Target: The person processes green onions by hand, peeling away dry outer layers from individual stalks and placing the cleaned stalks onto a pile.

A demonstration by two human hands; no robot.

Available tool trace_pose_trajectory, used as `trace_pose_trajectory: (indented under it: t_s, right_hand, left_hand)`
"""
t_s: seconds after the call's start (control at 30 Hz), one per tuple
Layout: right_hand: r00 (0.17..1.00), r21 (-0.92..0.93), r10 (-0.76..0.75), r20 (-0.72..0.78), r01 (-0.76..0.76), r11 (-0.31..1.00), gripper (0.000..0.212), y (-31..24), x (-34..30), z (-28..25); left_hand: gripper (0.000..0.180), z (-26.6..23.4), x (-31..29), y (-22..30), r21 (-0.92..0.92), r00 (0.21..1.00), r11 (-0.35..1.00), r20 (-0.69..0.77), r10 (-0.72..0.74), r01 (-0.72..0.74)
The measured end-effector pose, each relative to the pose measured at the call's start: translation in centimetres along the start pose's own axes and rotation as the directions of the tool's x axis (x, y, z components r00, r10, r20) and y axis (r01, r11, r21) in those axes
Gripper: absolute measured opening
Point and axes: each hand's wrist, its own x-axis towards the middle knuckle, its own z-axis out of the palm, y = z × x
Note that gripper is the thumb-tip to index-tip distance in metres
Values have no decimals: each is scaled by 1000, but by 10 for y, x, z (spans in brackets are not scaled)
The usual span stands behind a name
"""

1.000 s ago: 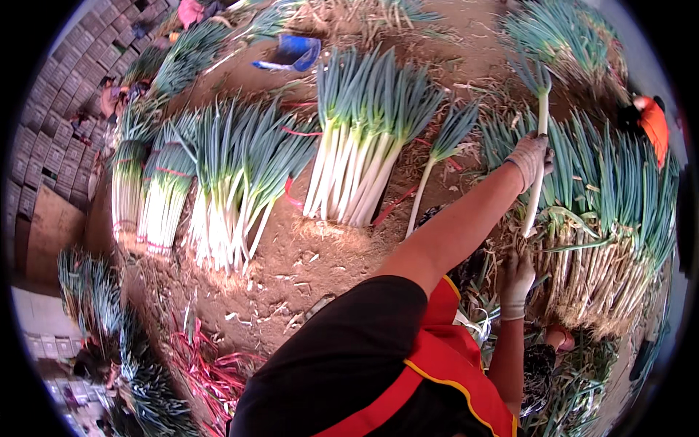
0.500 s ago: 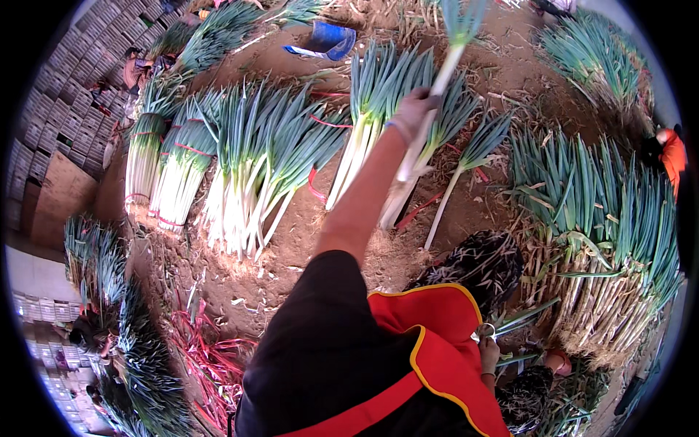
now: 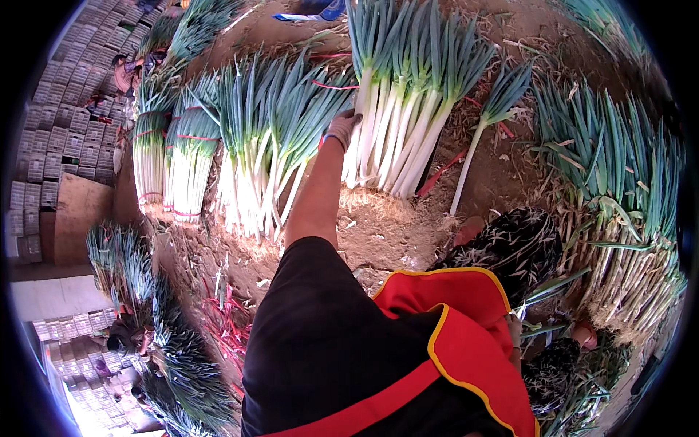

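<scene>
My left hand (image 3: 342, 127), in a pale glove with dark fingertips, reaches to the left side of a loose pile of leeks (image 3: 408, 131). Its fingers look extended against the outermost white stalk, and nothing is lifted in them. The pile lies with green leaves away from me and roots toward me. To its right one single leek (image 3: 478, 128) lies apart on the soil. My right hand (image 3: 515, 331) is low beside the red apron (image 3: 466, 349), which covers part of it; its fingers do not show clearly.
Left of the pile lie more loose leeks (image 3: 255, 160) and bundles (image 3: 193, 160) tied with red bands. A large untrimmed heap (image 3: 619, 189) stands at right. Red strips (image 3: 227, 320) are strewn at lower left. Stacked crates (image 3: 62, 138) and other people (image 3: 127, 73) are at far left.
My left hand has let go of the leek it held above the pile and moved down and left to the pile's side. The view has shifted; my right hand is now more covered by the apron.
</scene>
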Motion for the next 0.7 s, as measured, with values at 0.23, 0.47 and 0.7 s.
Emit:
trace_pose_trajectory:
  t_s: [0.23, 0.47, 0.7]
  right_hand:
    - [983, 14, 136, 122, -138, 990, 30, 64, 2, 48]
    - [987, -8, 75, 140, -74, 997, 30, 83, 4, 58]
    - [972, -174, 74, 221, -35, 984, 29, 52, 1, 35]
  left_hand:
    - [46, 4, 28, -44, 434, 997, 900, -81, 7, 29]
    - [50, 16, 23, -3, 469, 994, 881, -107, -14, 63]
    - [49, 15, 23, -5, 691, 989, 723, -117, 90, 16]
